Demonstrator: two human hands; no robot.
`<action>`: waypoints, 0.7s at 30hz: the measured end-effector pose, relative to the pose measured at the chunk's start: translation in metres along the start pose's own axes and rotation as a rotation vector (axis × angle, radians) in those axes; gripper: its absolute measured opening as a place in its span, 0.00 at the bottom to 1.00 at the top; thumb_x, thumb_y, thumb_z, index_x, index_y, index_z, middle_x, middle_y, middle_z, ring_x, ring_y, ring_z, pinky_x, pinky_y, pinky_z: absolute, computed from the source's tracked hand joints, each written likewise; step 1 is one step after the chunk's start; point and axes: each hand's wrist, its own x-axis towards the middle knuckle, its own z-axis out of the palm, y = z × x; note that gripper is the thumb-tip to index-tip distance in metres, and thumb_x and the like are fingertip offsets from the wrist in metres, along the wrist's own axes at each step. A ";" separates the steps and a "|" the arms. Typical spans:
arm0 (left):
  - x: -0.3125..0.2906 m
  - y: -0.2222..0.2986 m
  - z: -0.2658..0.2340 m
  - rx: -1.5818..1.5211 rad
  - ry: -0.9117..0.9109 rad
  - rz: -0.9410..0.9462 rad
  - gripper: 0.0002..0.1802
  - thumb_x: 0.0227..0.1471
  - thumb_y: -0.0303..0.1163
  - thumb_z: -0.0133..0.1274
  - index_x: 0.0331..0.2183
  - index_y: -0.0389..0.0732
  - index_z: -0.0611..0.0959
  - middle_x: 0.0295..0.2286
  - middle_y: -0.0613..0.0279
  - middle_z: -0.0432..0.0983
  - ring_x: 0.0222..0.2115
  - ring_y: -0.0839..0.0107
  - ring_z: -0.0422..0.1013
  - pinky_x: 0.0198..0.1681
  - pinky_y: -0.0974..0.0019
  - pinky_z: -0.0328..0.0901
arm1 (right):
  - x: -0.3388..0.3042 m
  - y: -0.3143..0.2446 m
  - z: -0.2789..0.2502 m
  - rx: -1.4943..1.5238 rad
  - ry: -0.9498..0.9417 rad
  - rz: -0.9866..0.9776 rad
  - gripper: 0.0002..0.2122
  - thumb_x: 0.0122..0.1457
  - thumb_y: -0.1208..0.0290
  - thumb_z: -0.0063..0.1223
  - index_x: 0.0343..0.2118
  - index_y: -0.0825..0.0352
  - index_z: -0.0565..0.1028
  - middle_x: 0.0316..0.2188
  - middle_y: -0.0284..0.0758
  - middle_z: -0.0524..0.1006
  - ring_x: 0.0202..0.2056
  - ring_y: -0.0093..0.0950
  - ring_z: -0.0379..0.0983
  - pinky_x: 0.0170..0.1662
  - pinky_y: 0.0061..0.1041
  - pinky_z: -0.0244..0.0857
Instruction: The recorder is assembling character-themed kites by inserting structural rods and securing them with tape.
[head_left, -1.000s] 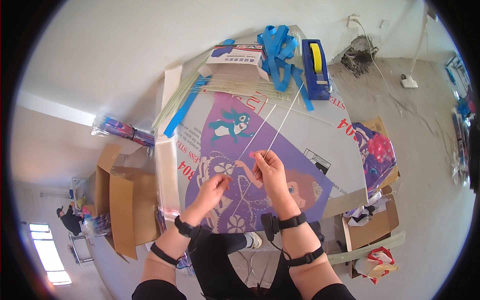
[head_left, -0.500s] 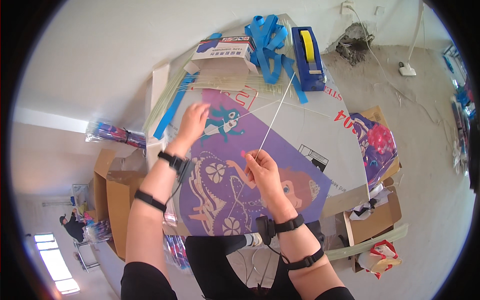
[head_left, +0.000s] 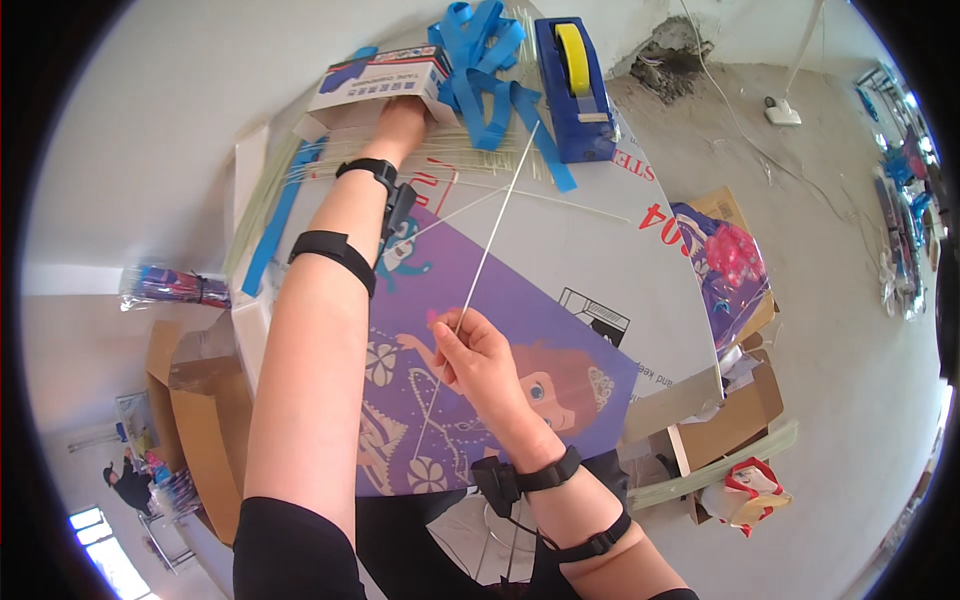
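Observation:
My left hand point(head_left: 401, 124) reaches into the open front of a white printed carton point(head_left: 385, 82) at the table's far side. Its fingers are out of sight inside. My right hand point(head_left: 474, 358) pinches a thin white rod point(head_left: 496, 225), which slants up and away over a purple kite sheet point(head_left: 525, 318) printed with a cartoon girl and a blue animal. The sheet lies flat, partly covered by both arms. Under the raised rod, more thin pale rods cross the table.
A blue tape dispenser point(head_left: 583, 130) with a yellow core stands right of tangled blue ribbon point(head_left: 488, 45). Pale rods point(head_left: 340, 160) are bundled around the carton. Cardboard boxes point(head_left: 205, 430) flank the grey table point(head_left: 580, 235). On the right is a bag point(head_left: 745, 495) with red trim.
My left hand has left the sheet's upper part and gone into the carton. My right hand still grips the rod. The whole view has shifted slightly.

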 end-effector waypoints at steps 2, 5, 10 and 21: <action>0.002 0.016 -0.003 -0.052 0.019 -0.012 0.15 0.46 0.24 0.45 0.37 0.40 0.81 0.40 0.48 0.75 0.42 0.51 0.71 0.45 0.54 0.66 | 0.001 -0.004 -0.008 -0.019 0.031 0.016 0.08 0.63 0.67 0.48 0.34 0.68 0.72 0.19 0.25 0.69 0.20 0.12 0.64 0.21 0.12 0.58; -0.001 0.026 -0.019 -0.087 0.064 -0.030 0.14 0.46 0.26 0.46 0.35 0.40 0.82 0.37 0.47 0.76 0.40 0.50 0.72 0.43 0.54 0.68 | 0.002 -0.005 -0.010 -0.014 0.017 0.023 0.08 0.63 0.67 0.48 0.34 0.68 0.72 0.19 0.24 0.69 0.20 0.11 0.64 0.21 0.13 0.58; -0.003 0.030 -0.025 -0.127 0.100 -0.066 0.14 0.48 0.29 0.45 0.36 0.41 0.82 0.37 0.45 0.76 0.39 0.49 0.72 0.43 0.53 0.68 | 0.000 -0.005 -0.010 -0.030 0.020 0.021 0.08 0.63 0.67 0.47 0.33 0.67 0.72 0.19 0.24 0.69 0.20 0.11 0.63 0.21 0.13 0.58; 0.005 0.021 -0.006 -0.179 0.176 0.028 0.11 0.46 0.27 0.49 0.32 0.36 0.82 0.32 0.41 0.76 0.34 0.45 0.72 0.37 0.50 0.68 | 0.002 -0.001 -0.008 -0.026 0.032 0.015 0.08 0.63 0.68 0.48 0.32 0.67 0.71 0.18 0.24 0.69 0.20 0.12 0.64 0.20 0.14 0.58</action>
